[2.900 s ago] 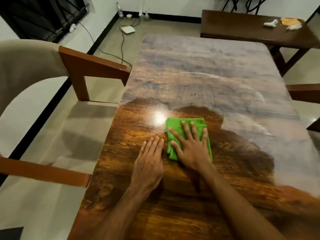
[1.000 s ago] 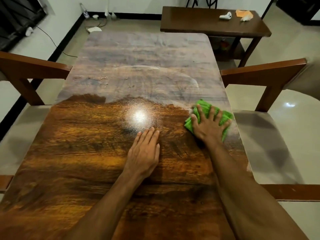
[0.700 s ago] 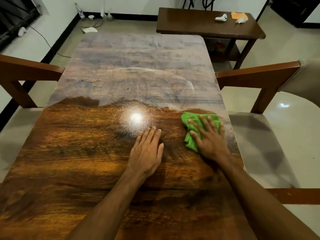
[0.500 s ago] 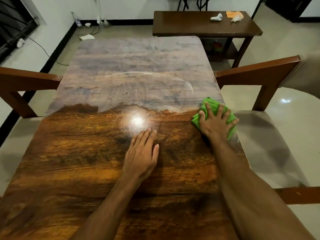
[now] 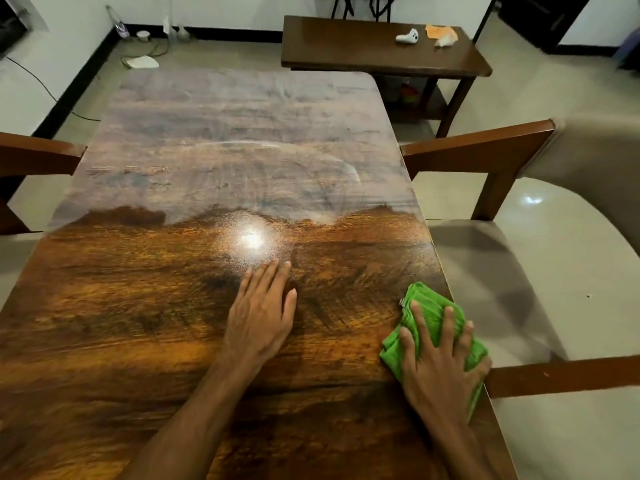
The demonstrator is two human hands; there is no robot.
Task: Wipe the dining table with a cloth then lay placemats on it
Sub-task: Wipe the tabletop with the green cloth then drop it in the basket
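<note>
A folded green cloth point(image 5: 424, 306) lies at the right edge of the glossy wooden dining table point(image 5: 173, 306). My right hand point(image 5: 440, 362) presses flat on it with spread, straight fingers. My left hand point(image 5: 263, 313) rests flat on the bare table near the middle, fingers together, just below a bright light reflection. The far half of the table looks hazy grey, the near half shiny brown. No placemats are in view.
A chair point(image 5: 512, 258) with wooden arms stands close against the table's right side, another chair arm point(image 5: 38, 157) at the left. A dark side table point(image 5: 363, 46) beyond the far end holds a white controller point(image 5: 408, 37) and an orange cloth point(image 5: 440, 31). Cables lie on the floor at back left.
My right hand has slid the green cloth along the table's right edge toward me. The left hand has stayed flat in about the same place.
</note>
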